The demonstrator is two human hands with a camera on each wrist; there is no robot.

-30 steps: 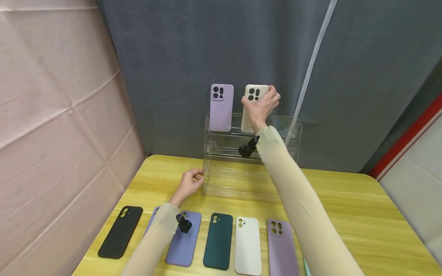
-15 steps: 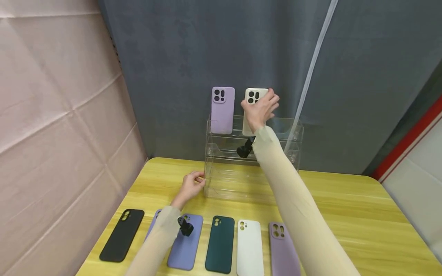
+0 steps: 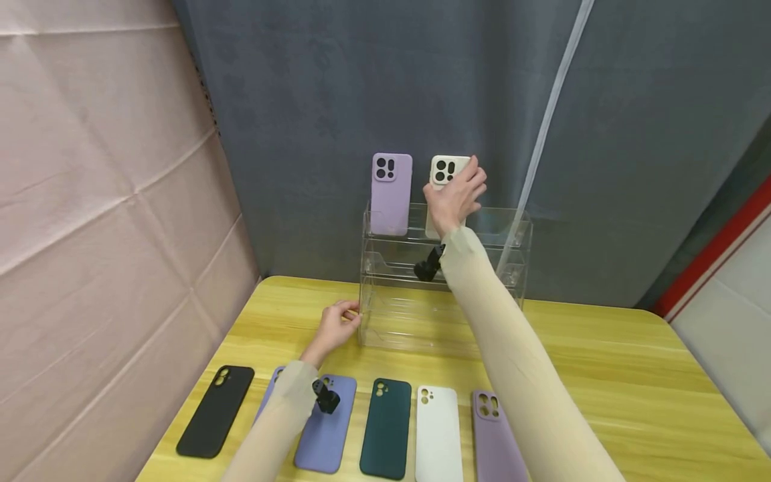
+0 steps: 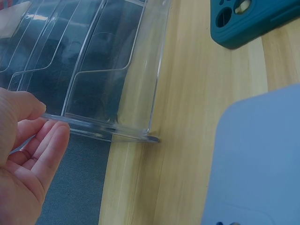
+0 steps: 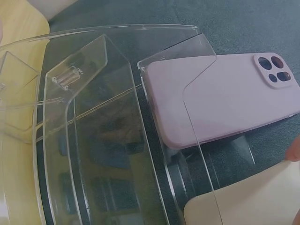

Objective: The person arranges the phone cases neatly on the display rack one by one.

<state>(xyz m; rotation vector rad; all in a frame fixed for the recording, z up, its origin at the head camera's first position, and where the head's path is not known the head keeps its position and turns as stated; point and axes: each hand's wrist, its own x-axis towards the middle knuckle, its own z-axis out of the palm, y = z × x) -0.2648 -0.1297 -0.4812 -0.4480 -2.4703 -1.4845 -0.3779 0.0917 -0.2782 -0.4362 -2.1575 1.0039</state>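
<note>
A clear tiered rack [image 3: 421, 340] stands at the back of the table. In its top tier a light purple phone case [image 3: 391, 201] stands upright at the left. Beside it, a cream phone case [image 3: 442, 182] is gripped by its sides in my right hand [image 3: 456, 199]; its lower end sits behind the rack's clear front panel in the right wrist view. My left hand [image 3: 334, 326] pinches the rack's left side edge between thumb and fingers, low down in the head view. The left wrist view shows the thumb on the clear edge [image 4: 89, 125].
Along the table's front lie a black case [image 3: 215, 412], two blue-purple cases, one [image 3: 328, 428] partly under my left wrist, a dark green case [image 3: 386, 428], a white case [image 3: 438, 435] and a purple case [image 3: 496, 442]. A grey curtain [image 3: 301, 134] hangs behind the rack.
The head view has shifted slightly, so everything sits a little lower and to the right in it. Both hands keep their holds, and the cream case stays beside the light purple one.
</note>
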